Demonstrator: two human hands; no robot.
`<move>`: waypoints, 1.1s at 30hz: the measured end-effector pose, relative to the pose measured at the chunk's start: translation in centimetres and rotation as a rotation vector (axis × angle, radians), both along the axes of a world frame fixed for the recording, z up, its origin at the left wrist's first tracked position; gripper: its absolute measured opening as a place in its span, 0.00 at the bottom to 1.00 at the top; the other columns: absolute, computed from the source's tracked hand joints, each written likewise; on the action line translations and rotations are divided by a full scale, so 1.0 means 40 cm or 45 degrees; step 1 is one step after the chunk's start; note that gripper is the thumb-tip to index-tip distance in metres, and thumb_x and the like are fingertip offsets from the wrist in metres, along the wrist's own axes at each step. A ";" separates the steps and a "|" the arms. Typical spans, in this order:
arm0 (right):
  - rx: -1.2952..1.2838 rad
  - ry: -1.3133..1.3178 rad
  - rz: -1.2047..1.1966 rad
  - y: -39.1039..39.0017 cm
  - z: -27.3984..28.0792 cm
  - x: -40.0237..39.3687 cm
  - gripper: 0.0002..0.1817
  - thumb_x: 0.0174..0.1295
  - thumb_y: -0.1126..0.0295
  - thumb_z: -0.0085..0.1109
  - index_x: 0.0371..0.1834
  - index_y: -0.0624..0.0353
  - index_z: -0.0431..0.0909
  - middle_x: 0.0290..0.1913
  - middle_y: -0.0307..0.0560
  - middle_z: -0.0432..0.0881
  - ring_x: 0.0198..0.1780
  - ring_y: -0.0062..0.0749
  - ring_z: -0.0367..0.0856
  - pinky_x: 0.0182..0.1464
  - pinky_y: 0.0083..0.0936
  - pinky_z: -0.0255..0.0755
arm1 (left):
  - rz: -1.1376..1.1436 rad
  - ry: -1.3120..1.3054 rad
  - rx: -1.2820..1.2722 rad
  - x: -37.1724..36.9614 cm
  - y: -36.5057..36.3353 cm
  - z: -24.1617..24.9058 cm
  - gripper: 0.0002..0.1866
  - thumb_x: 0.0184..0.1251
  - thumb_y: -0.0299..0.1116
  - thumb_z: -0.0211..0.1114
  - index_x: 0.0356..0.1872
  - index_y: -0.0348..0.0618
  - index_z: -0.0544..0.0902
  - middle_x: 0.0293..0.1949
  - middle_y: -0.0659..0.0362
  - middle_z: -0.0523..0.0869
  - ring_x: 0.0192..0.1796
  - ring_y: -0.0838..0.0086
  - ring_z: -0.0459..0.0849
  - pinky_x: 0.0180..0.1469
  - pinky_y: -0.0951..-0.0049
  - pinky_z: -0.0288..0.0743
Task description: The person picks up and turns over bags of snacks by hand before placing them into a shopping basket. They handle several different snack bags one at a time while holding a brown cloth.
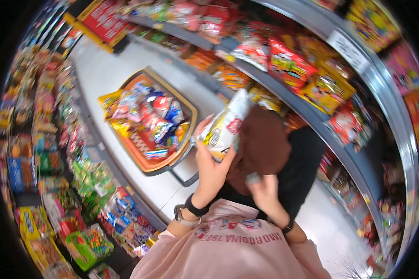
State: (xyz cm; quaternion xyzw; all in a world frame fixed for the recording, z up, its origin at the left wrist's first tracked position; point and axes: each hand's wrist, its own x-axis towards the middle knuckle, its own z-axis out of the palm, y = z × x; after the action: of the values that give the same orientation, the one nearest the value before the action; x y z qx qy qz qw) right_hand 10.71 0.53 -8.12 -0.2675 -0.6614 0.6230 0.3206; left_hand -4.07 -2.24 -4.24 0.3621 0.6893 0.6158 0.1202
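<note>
Snack bag (pixel 226 125), white and yellow with a red mark, gripped in left hand (pixel 210 169) and raised upright over the aisle, printed face turned toward the camera, probably so the label reads easily. Left fingers (pixel 201 129) wrapped shut around the bag's lower half, thumb on the near side; top of the bag pokes clear above the hand, just in front of the shelf edge. Watch (pixel 184 217) and dark band on the left wrist. Right hand (pixel 265 193) lower, against a brown bag (pixel 263 146) carried in front of the body, fingers curled on or near its opening; firm grip or mere touch, cannot tell, blurred. Brown bag sits directly behind the snack bag, touching or nearly so. Pink sleeve (pixel 228 251) with reversed lettering across the bottom of view.

Shopping basket (pixel 146 165), orange-brown with a dark handle, set down on the white floor (pixel 102 69) well below the hands, heaped with red, blue and yellow packets; parked there likely to free both hands. Right-side shelves (pixel 312 111) stocked with red and yellow packets facing out, price tag (pixel 348 50) on the upper rail. Left-side shelves (pixel 56 153) lined with boxed and bagged sweets. Red sign (pixel 102 21) at the far end of the aisle.
</note>
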 end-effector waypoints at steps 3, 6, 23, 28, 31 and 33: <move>0.176 0.051 -0.182 0.009 0.048 -0.024 0.31 0.41 0.62 0.64 0.50 0.60 0.66 0.50 0.52 0.67 0.53 0.45 0.63 0.53 0.36 0.54 | -0.075 -0.202 -0.143 0.071 -0.004 -0.022 0.30 0.43 0.22 0.58 0.52 0.34 0.58 0.44 0.53 0.70 0.47 0.72 0.70 0.50 0.75 0.63; 0.348 -0.021 -0.468 0.071 0.096 0.020 0.29 0.43 0.67 0.61 0.51 0.61 0.64 0.52 0.52 0.64 0.55 0.44 0.61 0.55 0.32 0.54 | -0.284 -0.155 -0.102 0.120 -0.008 0.009 0.20 0.52 0.23 0.55 0.47 0.37 0.62 0.44 0.57 0.69 0.44 0.75 0.69 0.47 0.74 0.64; -1.047 0.555 0.109 0.083 0.070 0.209 0.43 0.50 0.43 0.46 0.63 0.55 0.40 0.63 0.51 0.46 0.64 0.33 0.44 0.62 0.35 0.39 | -0.813 -1.184 0.031 0.081 -0.054 -0.149 0.24 0.63 0.38 0.42 0.58 0.40 0.53 0.50 0.53 0.67 0.53 0.68 0.67 0.53 0.68 0.63; 0.338 -0.466 -0.142 0.108 -0.014 0.193 0.26 0.52 0.58 0.48 0.50 0.65 0.62 0.51 0.59 0.60 0.53 0.46 0.57 0.56 0.32 0.49 | -0.720 -0.507 -0.292 0.088 -0.078 -0.100 0.24 0.61 0.39 0.47 0.56 0.39 0.56 0.51 0.53 0.67 0.51 0.69 0.69 0.51 0.71 0.64; 0.585 -0.556 -0.464 0.144 0.058 0.194 0.18 0.53 0.64 0.47 0.43 0.66 0.70 0.46 0.56 0.66 0.49 0.44 0.62 0.51 0.30 0.55 | -0.823 -1.576 0.154 0.139 -0.011 -0.041 0.22 0.59 0.34 0.52 0.53 0.40 0.61 0.51 0.53 0.67 0.48 0.70 0.72 0.50 0.73 0.65; 0.287 -0.115 -0.339 0.145 0.071 0.208 0.23 0.51 0.64 0.49 0.50 0.64 0.65 0.47 0.54 0.68 0.49 0.40 0.67 0.51 0.26 0.59 | -0.602 -1.990 0.058 0.129 0.028 -0.051 0.26 0.55 0.28 0.56 0.54 0.41 0.58 0.49 0.53 0.69 0.46 0.72 0.73 0.49 0.73 0.66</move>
State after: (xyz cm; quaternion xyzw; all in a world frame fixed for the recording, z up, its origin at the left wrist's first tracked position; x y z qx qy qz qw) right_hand 19.02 6.33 -5.28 -0.3430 -0.6995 0.4844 0.3980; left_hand 1.11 -1.13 -6.28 -0.0336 0.2991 0.6628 0.6856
